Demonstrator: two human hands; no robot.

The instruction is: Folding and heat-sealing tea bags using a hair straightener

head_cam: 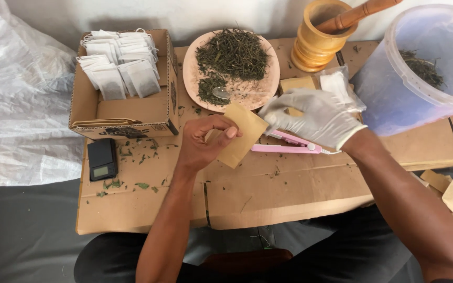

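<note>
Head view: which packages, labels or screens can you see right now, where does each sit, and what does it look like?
Brown paper pouch: flat, rectangular, pinched by the left hand, gloved right hand at its top edge.
Cardboard box: back left, open, brown, dark print on its front.
White sachets: stacked in that box.
Pocket scale: black, small pale screen, in front of the box.

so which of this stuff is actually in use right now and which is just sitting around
In use:
- small brown paper packet, pinched in the bare left hand
- gloved right hand at the packet's top edge

Lying about:
- pink heat sealer
- pink plate of dried herbs with a spoon
- cardboard box of white sachets
- black pocket scale
- wooden mortar
- plastic bucket
</note>
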